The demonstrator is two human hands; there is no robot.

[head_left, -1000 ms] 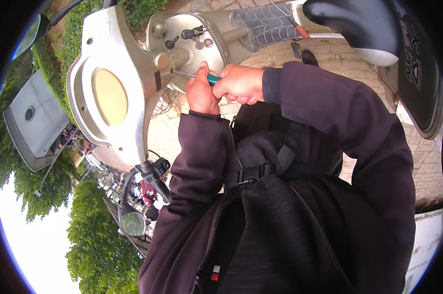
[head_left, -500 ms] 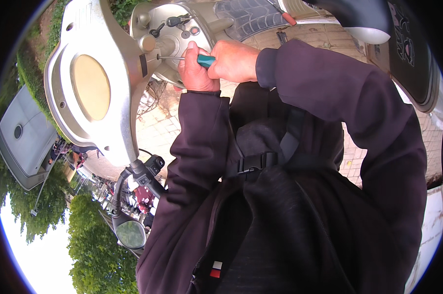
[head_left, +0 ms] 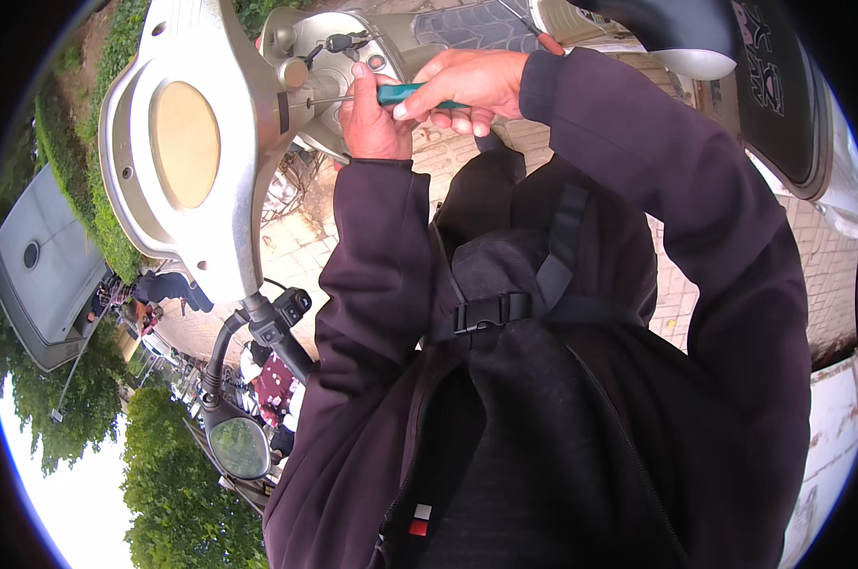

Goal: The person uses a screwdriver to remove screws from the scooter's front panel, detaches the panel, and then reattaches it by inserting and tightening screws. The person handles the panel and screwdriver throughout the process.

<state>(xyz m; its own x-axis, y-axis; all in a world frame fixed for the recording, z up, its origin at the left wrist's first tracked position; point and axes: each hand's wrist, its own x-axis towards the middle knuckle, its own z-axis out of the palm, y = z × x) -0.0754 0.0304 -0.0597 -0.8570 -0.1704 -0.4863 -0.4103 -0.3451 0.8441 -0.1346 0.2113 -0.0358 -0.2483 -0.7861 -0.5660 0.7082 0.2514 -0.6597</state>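
My right hand [head_left: 467,85] holds a green-handled screwdriver [head_left: 391,93], thumb across the handle and lower fingers loosely curled. My left hand [head_left: 377,133] is closed at its shaft, thumb upright; its other fingers are partly hidden. The screwdriver's tip meets the side of the cream scooter handlebar cover [head_left: 239,123], beside a round cap [head_left: 292,73]. Just beyond my hands is the front panel [head_left: 305,33] with keys [head_left: 340,43] and a red button [head_left: 376,63].
A red-handled screwdriver [head_left: 549,43] rests near the footboard mat [head_left: 467,28]. The black seat [head_left: 666,28] is top right; a mirror [head_left: 239,446] and handlebar grip [head_left: 286,346] hang lower left. People [head_left: 173,289], hedges, trees and paving [head_left: 685,266] lie around.
My hands and the scooter sit higher in the picture. My right hand has shifted along the handle, its fingers looser, showing more green. A dark-clothed person has appeared at the left.
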